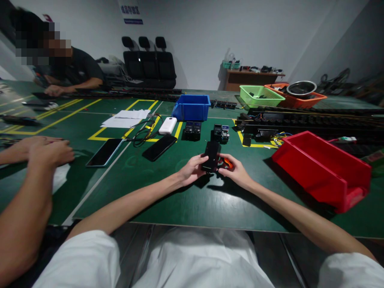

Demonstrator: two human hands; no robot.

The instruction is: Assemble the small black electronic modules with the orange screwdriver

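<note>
A black rectangular device [211,156] is held above the green table, between my two hands. My left hand [192,171] grips its left side, thumb on the front face. At its right edge is my right hand [235,171], fingers curled, with an orange-handled object [227,163] in it; the rest of that object is hidden. Just beyond the device, a small group of black modules [221,133] stands on the table. Another pair of black modules [192,130] is in front of the blue bin [192,107].
A red bin [318,172] stands at the right. Two phones [105,153], a white power bank [168,125], cables and papers [126,118] lie to the left. Another person's hands [49,152] rest at the left; a second person sits at the far left. Baskets [260,97] stand behind.
</note>
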